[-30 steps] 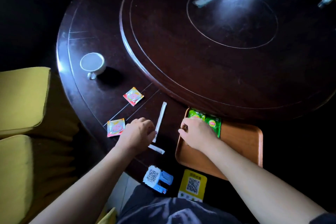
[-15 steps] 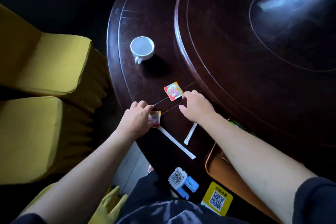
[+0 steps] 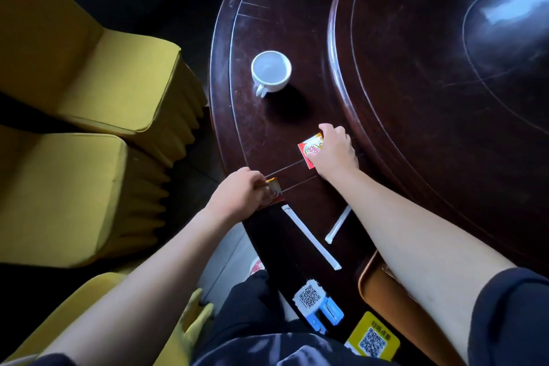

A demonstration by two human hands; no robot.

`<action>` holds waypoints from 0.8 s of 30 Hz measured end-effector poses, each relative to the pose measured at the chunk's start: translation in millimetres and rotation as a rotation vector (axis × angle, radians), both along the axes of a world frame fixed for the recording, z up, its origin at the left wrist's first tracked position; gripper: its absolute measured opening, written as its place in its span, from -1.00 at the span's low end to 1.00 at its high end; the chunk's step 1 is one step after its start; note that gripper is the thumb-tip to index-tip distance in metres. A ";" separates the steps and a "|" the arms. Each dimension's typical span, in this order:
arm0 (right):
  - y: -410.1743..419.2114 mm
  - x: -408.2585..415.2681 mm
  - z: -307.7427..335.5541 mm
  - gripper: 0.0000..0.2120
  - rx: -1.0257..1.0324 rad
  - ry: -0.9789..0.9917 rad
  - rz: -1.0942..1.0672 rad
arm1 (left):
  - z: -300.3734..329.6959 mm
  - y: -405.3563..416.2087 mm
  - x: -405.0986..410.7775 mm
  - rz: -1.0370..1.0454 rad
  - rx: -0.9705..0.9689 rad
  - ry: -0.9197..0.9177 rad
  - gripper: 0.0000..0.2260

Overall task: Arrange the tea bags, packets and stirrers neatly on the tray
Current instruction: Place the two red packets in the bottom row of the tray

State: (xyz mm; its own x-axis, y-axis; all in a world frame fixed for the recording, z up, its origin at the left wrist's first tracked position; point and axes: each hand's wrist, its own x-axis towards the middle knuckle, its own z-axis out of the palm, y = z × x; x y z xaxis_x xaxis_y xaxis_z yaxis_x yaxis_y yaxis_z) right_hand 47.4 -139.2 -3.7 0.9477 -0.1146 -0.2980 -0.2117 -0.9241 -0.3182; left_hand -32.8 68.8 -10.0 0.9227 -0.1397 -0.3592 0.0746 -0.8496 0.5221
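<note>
My right hand (image 3: 334, 151) rests on a red and orange packet (image 3: 309, 149) near the turntable's rim, fingers closed over its right side. At the table's near edge my left hand (image 3: 239, 193) pinches a second red and orange packet (image 3: 274, 192). Two white wrapped stirrers lie between my arms: a long one (image 3: 310, 236) running diagonally and a shorter one (image 3: 337, 227) partly under my right forearm. Only a corner of the brown wooden tray (image 3: 374, 288) shows at the lower right, the rest hidden by my right arm.
A white cup (image 3: 271, 70) stands on the dark round table (image 3: 261, 128), beyond the packets. The raised turntable (image 3: 430, 53) fills the right. Yellow covered chairs (image 3: 74, 98) stand at the left. QR-code stickers (image 3: 315, 303) sit on the table's near edge.
My right hand moved forward from the shorter stirrer onto the far packet. My left hand stays on the near packet. The view has shifted further left, hiding most of the tray.
</note>
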 end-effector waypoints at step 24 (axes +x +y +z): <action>-186.2 -247.6 45.6 -0.94 0.836 0.000 -0.940 | 36.6 -193.5 -81.8 0.105 -0.468 0.447 -0.80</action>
State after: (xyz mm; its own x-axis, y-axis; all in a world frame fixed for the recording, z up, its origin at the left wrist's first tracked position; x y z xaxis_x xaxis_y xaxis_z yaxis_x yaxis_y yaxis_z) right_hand -200.2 -325.4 41.9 0.6026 -0.5203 -0.6051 -0.6775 0.0672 -0.7325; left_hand -114.6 -124.6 26.6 0.7159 -0.2922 -0.6341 0.4400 -0.5164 0.7347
